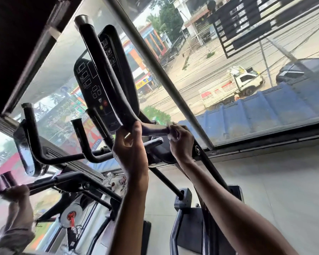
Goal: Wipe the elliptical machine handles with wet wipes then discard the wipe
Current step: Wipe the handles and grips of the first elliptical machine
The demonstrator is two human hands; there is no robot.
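The black handle (111,76) sweeps from the upper left of the frame down to the centre, matte along its length and shiny pale grey at the bend. Your right hand (180,144) curls its fingers round that end over a crumpled white wet wipe (171,137), which barely shows. Your left hand (131,146) grips the bend just beside it, below the console (88,83).

Bare hands: three are showing – left hand (130,144), right hand (180,142), another person's hand (17,195).
Long curved black handle (107,70): one is showing.
Short black upright handles: two are standing, left stub (29,122), right stub (79,135).
White wet wipe (171,136): one is showing.
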